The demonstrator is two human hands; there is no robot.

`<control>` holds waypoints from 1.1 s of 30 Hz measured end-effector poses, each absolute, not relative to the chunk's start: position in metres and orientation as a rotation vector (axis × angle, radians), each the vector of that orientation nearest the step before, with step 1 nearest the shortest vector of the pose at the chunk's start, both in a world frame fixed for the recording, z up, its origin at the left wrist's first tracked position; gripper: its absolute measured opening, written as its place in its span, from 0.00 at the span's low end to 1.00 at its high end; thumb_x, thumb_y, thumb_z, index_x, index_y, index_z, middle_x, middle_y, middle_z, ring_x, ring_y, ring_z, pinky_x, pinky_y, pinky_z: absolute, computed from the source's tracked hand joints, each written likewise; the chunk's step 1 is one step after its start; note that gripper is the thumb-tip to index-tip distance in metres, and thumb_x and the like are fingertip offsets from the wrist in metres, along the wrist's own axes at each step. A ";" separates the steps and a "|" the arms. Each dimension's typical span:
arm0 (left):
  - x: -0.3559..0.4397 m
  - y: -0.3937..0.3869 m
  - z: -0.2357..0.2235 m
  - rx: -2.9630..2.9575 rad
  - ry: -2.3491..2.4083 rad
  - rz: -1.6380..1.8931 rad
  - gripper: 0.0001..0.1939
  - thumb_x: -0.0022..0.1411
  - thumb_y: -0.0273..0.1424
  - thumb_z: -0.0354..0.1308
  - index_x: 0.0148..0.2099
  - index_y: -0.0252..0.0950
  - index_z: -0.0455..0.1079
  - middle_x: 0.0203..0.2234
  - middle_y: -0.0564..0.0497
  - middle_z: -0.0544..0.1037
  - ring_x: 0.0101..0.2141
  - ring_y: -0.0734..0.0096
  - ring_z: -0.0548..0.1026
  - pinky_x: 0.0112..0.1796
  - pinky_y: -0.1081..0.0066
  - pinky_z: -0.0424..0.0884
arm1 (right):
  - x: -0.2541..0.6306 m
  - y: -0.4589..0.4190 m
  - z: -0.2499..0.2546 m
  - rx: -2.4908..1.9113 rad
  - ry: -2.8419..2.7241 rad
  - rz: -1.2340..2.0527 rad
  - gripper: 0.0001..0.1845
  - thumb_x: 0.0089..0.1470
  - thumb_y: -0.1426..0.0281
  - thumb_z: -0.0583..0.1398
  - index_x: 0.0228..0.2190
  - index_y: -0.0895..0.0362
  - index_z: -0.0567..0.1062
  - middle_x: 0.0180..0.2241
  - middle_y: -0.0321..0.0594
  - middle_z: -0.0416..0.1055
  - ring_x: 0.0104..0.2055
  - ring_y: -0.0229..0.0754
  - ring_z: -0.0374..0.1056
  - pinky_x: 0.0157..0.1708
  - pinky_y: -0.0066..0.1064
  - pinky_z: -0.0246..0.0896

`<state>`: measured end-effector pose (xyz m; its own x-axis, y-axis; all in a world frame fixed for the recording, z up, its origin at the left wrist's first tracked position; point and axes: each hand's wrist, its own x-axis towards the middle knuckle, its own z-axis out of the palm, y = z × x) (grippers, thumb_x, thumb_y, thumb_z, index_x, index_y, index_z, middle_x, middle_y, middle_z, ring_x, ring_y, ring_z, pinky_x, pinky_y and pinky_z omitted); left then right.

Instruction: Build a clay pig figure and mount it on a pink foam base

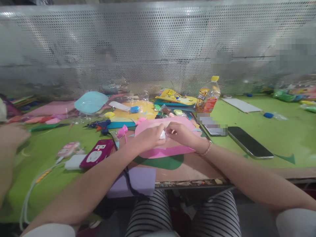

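Note:
My left hand is closed around a small white packet that looks wrapped in clear plastic. Close beside it, my right hand has its fingers curled and pinched at the packet's edge, on what seems to be the plastic. Both hands are above a pink sheet with rounded corners. A dark green paper shape sticks out from under the sheet's near side. Left of the sheet lies a bright pink piece in a twisted wrapper.
Left are a purple power box with white cables, a light blue shape and another person's blurred arm. A drink bottle stands behind; a phone lies right. A perforated metal panel closes off the back.

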<state>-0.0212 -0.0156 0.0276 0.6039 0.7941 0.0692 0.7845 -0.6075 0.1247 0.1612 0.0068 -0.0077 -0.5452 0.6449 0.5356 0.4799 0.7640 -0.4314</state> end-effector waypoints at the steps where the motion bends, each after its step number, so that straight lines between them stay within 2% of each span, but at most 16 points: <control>1: -0.021 -0.014 0.026 2.743 1.333 0.180 0.14 0.57 0.33 0.49 0.46 0.35 0.56 0.32 0.47 0.73 0.32 0.65 0.71 0.28 0.72 0.59 | 0.160 0.006 -0.008 -0.840 -2.266 0.272 0.06 0.47 0.79 0.53 0.23 0.58 0.67 0.25 0.35 0.65 0.27 0.34 0.60 0.29 0.27 0.56; 5: -0.022 -0.009 0.026 2.736 1.335 0.233 0.11 0.58 0.34 0.48 0.43 0.35 0.57 0.32 0.47 0.72 0.31 0.66 0.71 0.28 0.71 0.59 | 0.158 0.005 -0.005 -0.872 -2.303 0.168 0.06 0.49 0.78 0.52 0.23 0.57 0.64 0.25 0.36 0.64 0.27 0.35 0.58 0.29 0.28 0.55; 10: -0.030 -0.002 0.030 2.733 1.510 0.274 0.15 0.60 0.38 0.47 0.46 0.34 0.57 0.35 0.44 0.73 0.35 0.63 0.71 0.31 0.70 0.61 | 0.171 0.009 0.011 -0.996 -2.019 0.372 0.04 0.54 0.72 0.52 0.28 0.57 0.65 0.28 0.38 0.69 0.30 0.36 0.65 0.30 0.28 0.60; 15: -0.052 0.010 0.024 2.629 2.000 0.116 0.21 0.60 0.37 0.48 0.52 0.29 0.56 0.42 0.36 0.71 0.40 0.53 0.73 0.34 0.66 0.65 | 0.179 0.003 0.020 -0.990 -2.119 0.428 0.06 0.52 0.69 0.57 0.32 0.58 0.70 0.26 0.35 0.70 0.28 0.35 0.65 0.28 0.27 0.58; 19: -0.061 0.015 0.019 2.437 2.253 -0.059 0.34 0.57 0.39 0.52 0.60 0.25 0.50 0.51 0.31 0.65 0.48 0.42 0.68 0.41 0.59 0.66 | 0.172 -0.006 0.014 -0.730 -2.546 0.492 0.07 0.54 0.72 0.56 0.34 0.57 0.74 0.32 0.38 0.74 0.33 0.35 0.67 0.33 0.26 0.59; 21: -0.059 0.015 0.018 2.575 2.099 -0.020 0.35 0.57 0.39 0.51 0.62 0.26 0.48 0.55 0.31 0.61 0.53 0.43 0.63 0.47 0.58 0.63 | 0.170 -0.007 0.009 -0.589 -2.671 0.488 0.09 0.56 0.74 0.55 0.34 0.57 0.76 0.34 0.39 0.74 0.34 0.35 0.67 0.36 0.27 0.59; 25: -0.050 0.013 0.014 2.838 1.457 -0.028 0.35 0.62 0.44 0.42 0.64 0.26 0.45 0.62 0.35 0.52 0.61 0.57 0.51 0.57 0.65 0.49 | 0.168 -0.004 0.003 -0.458 -2.784 0.321 0.13 0.58 0.75 0.52 0.38 0.57 0.76 0.35 0.42 0.73 0.37 0.37 0.65 0.39 0.28 0.58; 30: -0.049 0.015 0.010 2.684 1.297 -0.232 0.53 0.51 0.60 0.44 0.67 0.28 0.35 0.65 0.38 0.43 0.63 0.56 0.46 0.58 0.64 0.48 | 0.164 -0.010 0.003 -0.511 -2.914 -0.061 0.15 0.59 0.76 0.50 0.36 0.57 0.76 0.31 0.43 0.69 0.34 0.39 0.61 0.35 0.31 0.57; 33: -0.053 0.017 0.008 2.612 1.303 -0.299 0.58 0.46 0.64 0.45 0.67 0.29 0.35 0.65 0.39 0.40 0.63 0.56 0.45 0.58 0.64 0.48 | 0.163 -0.018 0.005 -0.438 -3.035 -0.236 0.15 0.57 0.79 0.50 0.33 0.59 0.77 0.29 0.43 0.69 0.37 0.42 0.61 0.40 0.36 0.57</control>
<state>-0.0527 0.0171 0.0084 0.5896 0.7609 -0.2710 0.8029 -0.5888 0.0936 0.1627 -0.0175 0.0049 -0.9572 0.2759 0.0870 0.2861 0.9477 0.1418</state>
